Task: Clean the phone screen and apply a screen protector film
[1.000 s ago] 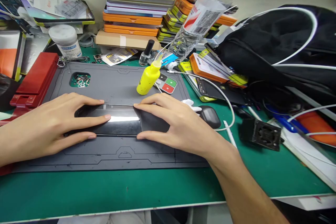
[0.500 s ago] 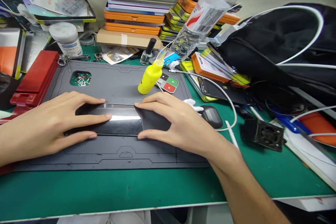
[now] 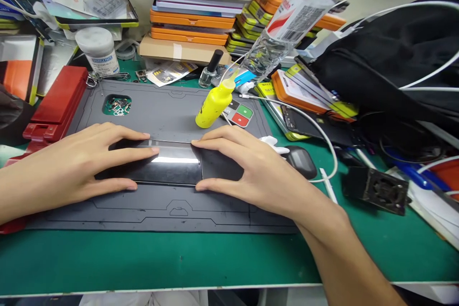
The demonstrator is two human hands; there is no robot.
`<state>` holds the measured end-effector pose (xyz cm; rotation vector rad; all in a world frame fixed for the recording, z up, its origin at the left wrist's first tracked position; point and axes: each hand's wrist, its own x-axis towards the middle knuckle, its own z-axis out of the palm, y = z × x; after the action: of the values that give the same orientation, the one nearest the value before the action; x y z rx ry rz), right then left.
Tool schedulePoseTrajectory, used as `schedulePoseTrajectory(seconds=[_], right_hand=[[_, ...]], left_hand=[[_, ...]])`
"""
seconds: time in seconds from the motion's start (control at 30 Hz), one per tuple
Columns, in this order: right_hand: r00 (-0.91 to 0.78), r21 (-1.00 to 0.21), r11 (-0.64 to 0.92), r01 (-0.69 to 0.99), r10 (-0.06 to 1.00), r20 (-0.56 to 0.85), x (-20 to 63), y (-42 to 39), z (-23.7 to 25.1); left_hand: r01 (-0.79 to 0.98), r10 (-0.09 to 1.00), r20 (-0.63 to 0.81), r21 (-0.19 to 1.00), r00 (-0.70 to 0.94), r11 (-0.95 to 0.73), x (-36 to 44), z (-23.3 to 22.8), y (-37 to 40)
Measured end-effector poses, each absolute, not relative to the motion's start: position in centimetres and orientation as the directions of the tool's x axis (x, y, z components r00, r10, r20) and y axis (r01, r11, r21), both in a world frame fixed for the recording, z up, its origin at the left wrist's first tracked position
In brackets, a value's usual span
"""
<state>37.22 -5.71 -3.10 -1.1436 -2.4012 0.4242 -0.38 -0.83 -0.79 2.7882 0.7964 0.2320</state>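
Note:
A black smartphone (image 3: 172, 165) lies flat on a grey work mat (image 3: 158, 110), its glossy screen facing up. My left hand (image 3: 75, 162) grips its left end, thumb on the near edge and fingers along the far edge and on the glass. My right hand (image 3: 247, 167) clasps the right end, with a dark piece of cloth or pad (image 3: 218, 165) under the palm. A thin strip shows along the phone's far edge.
A yellow squeeze bottle (image 3: 214, 105) and a small red-and-green button box (image 3: 241, 115) stand just behind the phone. A red case (image 3: 57, 103) lies left, stacked orange boxes (image 3: 201, 5) behind, a tilted water bottle (image 3: 287, 24), a black bag (image 3: 387, 67), white cables and a small fan (image 3: 376, 189) right.
Both hands stay on the phone with almost no shift. The view has drifted slightly, so everything sits a little further right in the picture.

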Motion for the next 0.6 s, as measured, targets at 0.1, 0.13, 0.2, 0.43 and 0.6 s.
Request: schedulePoseTrajectory(seconds=[0.1,0.13,0.2,0.43,0.6], right_hand=[[-0.56,-0.448,0.613,0.651,0.786,0.261,37.2,-5.8,-3.0],[-0.561,-0.447,0.615,0.65,0.785,0.263,37.2,-5.8,-2.9],[-0.566,-0.443,0.619,0.648,0.781,0.264,37.2,-5.8,-3.0],[-0.536,-0.438,0.613,0.657,0.789,0.3,37.4,-6.1,-4.2],[-0.564,-0.378,0.633,0.676,0.774,0.287,37.7,-6.1,-4.3]], left_hand=[[0.511,0.555,0.086,0.295,0.827,-0.807,-0.5,-0.9,-0.8],[0.521,0.566,0.079,0.305,0.82,-0.797,-0.5,-0.9,-0.8],[0.524,0.571,0.074,0.315,0.817,-0.791,-0.6,-0.7,-0.8],[0.561,0.586,-0.04,0.347,0.809,-0.751,-0.9,1.3,-1.3],[0.597,0.614,-0.073,0.348,0.786,-0.723,-0.8,2.0,-1.8]])
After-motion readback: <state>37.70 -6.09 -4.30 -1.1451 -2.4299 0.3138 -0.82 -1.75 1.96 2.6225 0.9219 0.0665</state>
